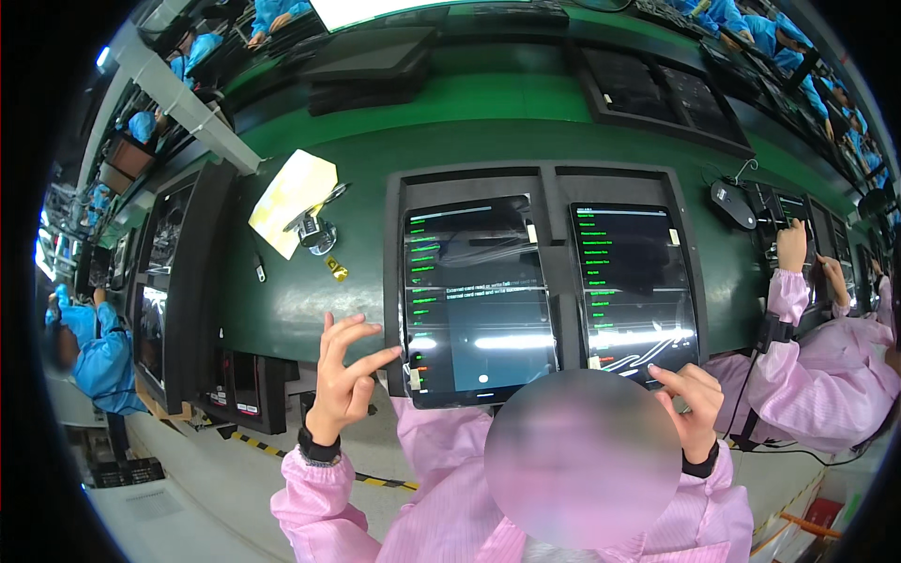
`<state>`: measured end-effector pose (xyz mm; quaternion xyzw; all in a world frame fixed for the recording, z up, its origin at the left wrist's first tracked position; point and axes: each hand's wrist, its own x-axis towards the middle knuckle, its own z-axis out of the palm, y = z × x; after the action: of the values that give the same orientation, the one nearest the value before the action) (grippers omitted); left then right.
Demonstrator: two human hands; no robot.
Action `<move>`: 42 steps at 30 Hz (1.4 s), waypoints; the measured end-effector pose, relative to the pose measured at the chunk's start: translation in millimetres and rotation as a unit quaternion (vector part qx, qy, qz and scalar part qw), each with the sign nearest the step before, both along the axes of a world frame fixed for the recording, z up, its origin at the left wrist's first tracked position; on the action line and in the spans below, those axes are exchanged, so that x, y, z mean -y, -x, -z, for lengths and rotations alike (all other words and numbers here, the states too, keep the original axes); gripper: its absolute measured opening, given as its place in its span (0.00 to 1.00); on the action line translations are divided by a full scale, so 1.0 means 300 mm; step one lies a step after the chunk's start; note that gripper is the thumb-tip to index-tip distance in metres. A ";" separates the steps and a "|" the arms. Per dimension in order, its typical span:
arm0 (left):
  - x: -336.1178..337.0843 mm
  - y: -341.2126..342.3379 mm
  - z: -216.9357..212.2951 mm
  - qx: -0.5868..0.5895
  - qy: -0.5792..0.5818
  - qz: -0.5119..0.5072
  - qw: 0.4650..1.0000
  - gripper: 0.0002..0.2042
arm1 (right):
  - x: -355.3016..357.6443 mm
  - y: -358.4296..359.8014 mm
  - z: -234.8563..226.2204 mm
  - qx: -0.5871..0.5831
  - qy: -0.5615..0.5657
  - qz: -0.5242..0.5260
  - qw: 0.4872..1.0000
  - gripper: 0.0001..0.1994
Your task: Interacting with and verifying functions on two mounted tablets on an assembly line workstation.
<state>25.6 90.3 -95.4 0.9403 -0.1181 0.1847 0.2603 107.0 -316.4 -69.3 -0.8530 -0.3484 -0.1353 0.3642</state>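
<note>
Two black tablets are sitting side by side in a dark grey tray on the green bench, both switched on. The left tablet (477, 298) is showing green text lines with a blue-grey box. The right tablet (634, 286) is showing green list text and white scribble lines near its bottom edge.
</note>
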 end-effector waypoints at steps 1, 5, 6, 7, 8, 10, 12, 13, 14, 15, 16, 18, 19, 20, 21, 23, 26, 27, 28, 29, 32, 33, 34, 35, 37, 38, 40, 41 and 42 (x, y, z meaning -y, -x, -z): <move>0.001 0.012 0.007 -0.006 0.004 -0.005 1.000 0.20 | 0.002 -0.005 0.001 -0.001 -0.002 -0.001 1.000 0.16; 0.015 0.034 0.026 -0.009 0.013 0.004 1.000 0.22 | 0.009 -0.011 0.012 0.007 0.022 -0.002 1.000 0.16; 0.022 0.033 0.030 -0.009 0.013 0.004 1.000 0.22 | 0.011 -0.012 0.015 0.008 0.032 -0.005 0.999 0.16; 0.029 0.030 0.034 -0.017 0.011 0.017 1.000 0.22 | 0.011 -0.012 0.020 0.008 0.031 -0.004 0.999 0.16; 0.037 0.027 0.036 -0.012 0.010 0.032 0.999 0.22 | 0.011 -0.012 0.024 0.010 0.030 -0.004 1.000 0.16; 0.052 0.017 0.039 -0.029 0.013 0.036 0.999 0.21 | 0.008 -0.007 0.028 0.013 0.028 -0.003 1.000 0.15; 0.062 0.008 0.034 -0.110 -0.015 0.041 0.993 0.22 | 0.000 0.008 0.030 -0.012 0.035 -0.008 0.999 0.15; 0.060 0.006 0.023 -0.084 -0.033 0.043 0.995 0.21 | -0.009 0.020 0.035 -0.011 0.034 -0.016 0.999 0.15; 0.056 -0.003 0.012 -0.080 -0.027 0.050 0.995 0.21 | -0.022 0.037 0.042 -0.033 0.020 -0.044 0.998 0.15; 0.049 -0.014 -0.002 -0.041 -0.023 0.030 0.998 0.21 | -0.046 0.067 0.056 -0.077 0.001 -0.061 0.995 0.15; 0.045 -0.026 -0.016 0.014 -0.016 0.018 1.000 0.21 | -0.072 0.099 0.074 -0.129 -0.016 -0.075 0.989 0.15; 0.022 -0.081 -0.046 0.002 0.001 0.009 1.000 0.21 | -0.114 0.148 0.115 -0.142 -0.016 -0.095 0.985 0.15; 0.009 -0.122 -0.058 0.006 0.003 -0.011 1.000 0.21 | -0.120 0.159 0.132 -0.158 -0.016 -0.118 0.980 0.15; 0.000 -0.160 -0.070 0.006 0.002 -0.037 0.999 0.21 | -0.111 0.160 0.143 -0.158 -0.012 -0.115 0.981 0.15; -0.008 -0.196 -0.080 0.009 0.006 -0.028 1.000 0.21 | -0.096 0.159 0.152 -0.134 -0.040 -0.077 0.987 0.15; -0.017 -0.261 -0.093 0.014 0.039 -0.025 0.999 0.21 | -0.045 0.146 0.154 -0.079 -0.059 0.041 0.994 0.15; -0.007 -0.284 -0.090 -0.038 0.083 -0.077 0.993 0.19 | 0.070 0.087 0.136 -0.025 -0.088 0.187 0.978 0.14; -0.005 -0.274 -0.085 -0.036 0.088 -0.095 0.991 0.17 | 0.103 0.074 0.132 -0.061 -0.118 0.240 0.962 0.12; -0.003 -0.257 -0.077 -0.036 0.087 -0.111 0.989 0.16 | 0.136 0.050 0.131 -0.062 -0.119 0.274 0.952 0.12; -0.005 -0.228 -0.071 -0.066 0.084 -0.134 0.985 0.16 | 0.166 0.020 0.133 -0.063 -0.108 0.301 0.945 0.12; -0.014 -0.115 -0.042 -0.123 0.144 -0.209 0.959 0.19 | 0.224 -0.061 0.150 -0.116 -0.096 0.329 0.932 0.13; -0.019 -0.085 -0.027 -0.158 0.185 -0.240 0.940 0.20 | 0.233 -0.088 0.159 -0.179 -0.098 0.330 0.922 0.13; -0.021 -0.060 -0.009 -0.195 0.222 -0.257 0.920 0.22 | 0.238 -0.113 0.169 -0.194 -0.074 0.300 0.931 0.14; -0.012 -0.040 0.018 -0.216 0.250 -0.226 0.917 0.23 | 0.237 -0.131 0.180 -0.192 -0.035 0.288 0.937 0.15; 0.016 -0.016 0.071 -0.259 0.329 -0.208 0.884 0.25 | 0.235 -0.167 0.201 -0.198 -0.012 0.277 0.940 0.18; 0.032 -0.016 0.095 -0.280 0.371 -0.219 0.858 0.27 | 0.238 -0.179 0.208 -0.197 -0.009 0.283 0.939 0.18; 0.066 -0.026 0.130 -0.214 0.319 -0.236 0.893 0.27 | 0.258 -0.199 0.219 -0.228 -0.043 0.275 0.933 0.20; 0.071 -0.028 0.131 -0.223 0.315 -0.258 0.886 0.27 | 0.266 -0.204 0.226 -0.231 -0.035 0.278 0.932 0.20; 0.079 -0.030 0.131 -0.222 0.317 -0.265 0.883 0.26 | 0.273 -0.203 0.235 -0.227 -0.035 0.271 0.935 0.20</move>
<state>34.4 66.7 -134.8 0.8201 0.2617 0.0607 0.5052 167.9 -398.5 -139.8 -0.9096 -0.0071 -0.0440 0.4131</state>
